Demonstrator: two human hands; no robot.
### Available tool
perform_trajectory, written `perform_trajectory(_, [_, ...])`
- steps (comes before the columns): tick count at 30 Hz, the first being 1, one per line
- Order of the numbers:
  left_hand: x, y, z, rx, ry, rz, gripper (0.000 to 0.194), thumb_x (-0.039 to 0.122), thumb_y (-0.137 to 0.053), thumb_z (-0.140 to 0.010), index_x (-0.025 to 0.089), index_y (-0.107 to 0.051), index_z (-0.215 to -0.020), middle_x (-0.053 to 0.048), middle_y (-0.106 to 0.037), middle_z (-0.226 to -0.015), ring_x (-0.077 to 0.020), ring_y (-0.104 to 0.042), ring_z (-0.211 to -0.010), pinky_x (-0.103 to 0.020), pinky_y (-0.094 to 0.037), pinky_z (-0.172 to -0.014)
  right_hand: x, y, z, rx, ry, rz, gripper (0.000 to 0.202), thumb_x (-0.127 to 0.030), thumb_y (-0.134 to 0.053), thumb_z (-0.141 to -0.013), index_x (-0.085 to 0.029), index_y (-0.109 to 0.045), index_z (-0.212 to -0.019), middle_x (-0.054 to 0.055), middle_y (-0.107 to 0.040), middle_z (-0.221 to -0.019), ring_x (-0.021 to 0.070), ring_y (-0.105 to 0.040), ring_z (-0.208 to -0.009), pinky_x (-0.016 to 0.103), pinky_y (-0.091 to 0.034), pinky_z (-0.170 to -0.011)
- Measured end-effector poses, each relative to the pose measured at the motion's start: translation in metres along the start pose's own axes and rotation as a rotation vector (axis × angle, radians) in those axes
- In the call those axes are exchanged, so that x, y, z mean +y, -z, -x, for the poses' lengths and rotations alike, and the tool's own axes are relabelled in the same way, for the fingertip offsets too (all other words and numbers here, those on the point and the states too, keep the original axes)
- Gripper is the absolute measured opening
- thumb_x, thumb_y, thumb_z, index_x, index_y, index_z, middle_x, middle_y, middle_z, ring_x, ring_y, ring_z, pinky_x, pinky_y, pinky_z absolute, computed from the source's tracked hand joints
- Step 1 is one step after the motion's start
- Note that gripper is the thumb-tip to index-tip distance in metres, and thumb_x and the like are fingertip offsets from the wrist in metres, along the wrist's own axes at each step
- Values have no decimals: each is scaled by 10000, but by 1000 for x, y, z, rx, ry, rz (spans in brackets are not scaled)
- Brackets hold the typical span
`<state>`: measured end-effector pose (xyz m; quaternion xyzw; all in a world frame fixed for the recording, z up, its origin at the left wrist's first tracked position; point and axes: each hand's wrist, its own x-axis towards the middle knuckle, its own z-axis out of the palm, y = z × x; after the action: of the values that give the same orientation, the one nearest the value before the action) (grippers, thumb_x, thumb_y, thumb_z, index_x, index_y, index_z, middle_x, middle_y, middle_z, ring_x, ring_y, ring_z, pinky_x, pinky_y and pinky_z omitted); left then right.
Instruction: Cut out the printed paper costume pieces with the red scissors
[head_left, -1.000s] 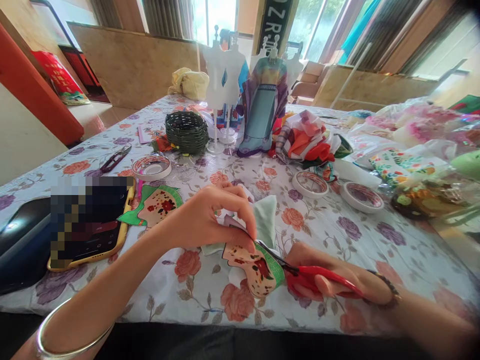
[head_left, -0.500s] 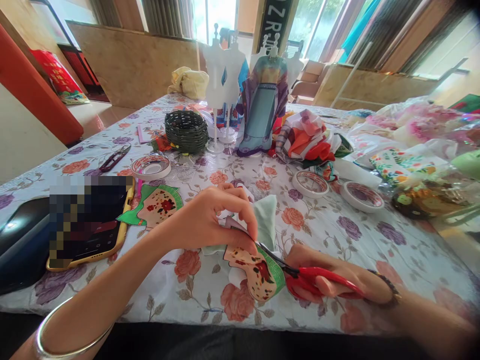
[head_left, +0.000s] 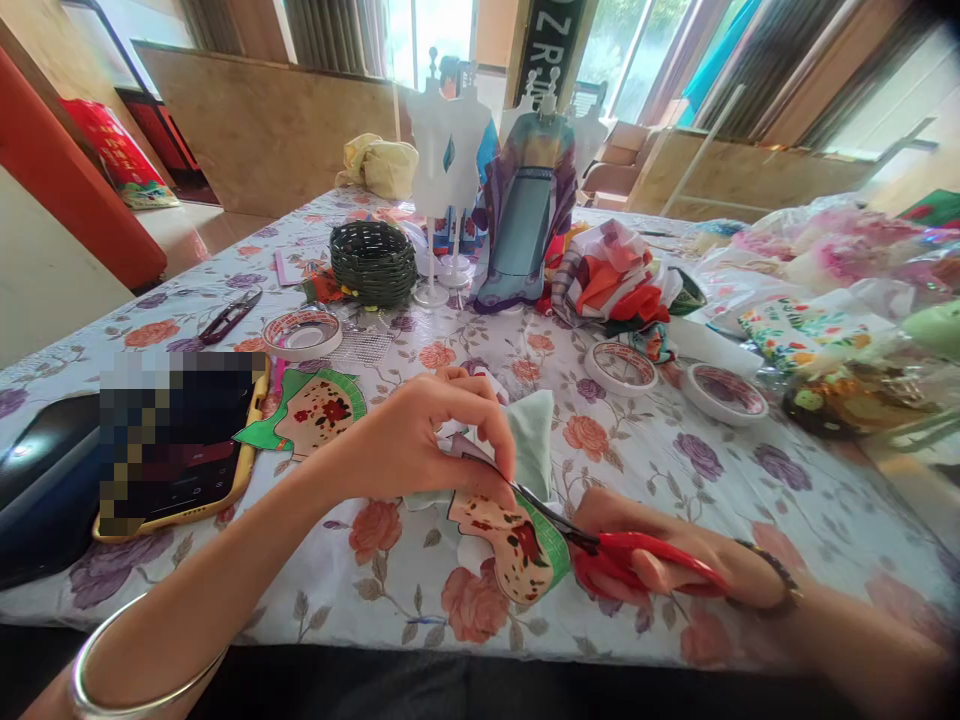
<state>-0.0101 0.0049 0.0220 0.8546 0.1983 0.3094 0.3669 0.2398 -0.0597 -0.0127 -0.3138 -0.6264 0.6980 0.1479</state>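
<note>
Near the table's front, my left hand (head_left: 450,430) pinches a patterned cutout (head_left: 525,550), beige with red and dark spots and a green border. My right hand (head_left: 645,555) is wrapped round the red handles of the scissors (head_left: 637,565). Their dark blades lie along the cutout's upper green edge, close to my left thumb. Pale green cloth (head_left: 532,435) lies behind my left hand. A similar cutout with green points (head_left: 319,410) rests to the left, partly behind my left forearm.
A phone (head_left: 180,450) in a yellow case lies left, beside a dark object (head_left: 45,480). Tape rolls (head_left: 302,334) (head_left: 621,368) (head_left: 724,393), a woven basket (head_left: 373,265), snips (head_left: 231,317) and a dressed mannequin (head_left: 521,220) stand or lie farther back. Plastic bags (head_left: 817,300) fill the right.
</note>
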Motion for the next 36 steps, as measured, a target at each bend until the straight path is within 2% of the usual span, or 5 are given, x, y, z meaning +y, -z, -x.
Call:
perform_trajectory(6, [0,0,0,3,-9,17,132,186,-828,-694,196,-699,-670,30,-657,-684,-120,-553,-729,-261,-428,-753,-2,1,-4,-5,11,2,665,-783,-575,-723,-202,-359,-481,-45,-345,-471,72,-294,-441,231,-201,-447])
perform_trajectory(13, [-1,0,0,-1,-10,26,133,173,-826,-694,189,-696,-673,31,-656,-688,-113,-552,-720,-253,-431,-741,-1,1,-3,4,-41,-25,665,-795,-623,-664,-195,-403,-480,-42,-363,-452,81,-311,-432,229,-235,-440])
perform_trajectory(24, [-1,1,1,8,-10,27,135,182,-826,-694,191,-695,-667,29,-641,-680,-113,-547,-716,-242,-437,-718,-5,-4,-3,65,-20,-30,672,-789,-594,-699,-200,-373,-462,-42,-365,-460,79,-318,-450,226,-217,-464])
perform_trajectory(31, [-2,2,1,-4,-8,31,134,180,-826,-695,190,-694,-677,27,-637,-687,-113,-547,-720,-236,-436,-707,0,-2,0,41,5,3,667,-788,-551,-737,-197,-371,-486,-62,-331,-455,60,-264,-431,218,-210,-445])
perform_trajectory(36, [-2,1,0,1,-28,29,142,185,-837,-684,189,-695,-677,33,-634,-682,-107,-538,-708,-240,-428,-716,4,2,-4,-23,-24,-12,669,-801,-588,-686,-195,-376,-497,-62,-340,-452,58,-273,-423,214,-217,-418])
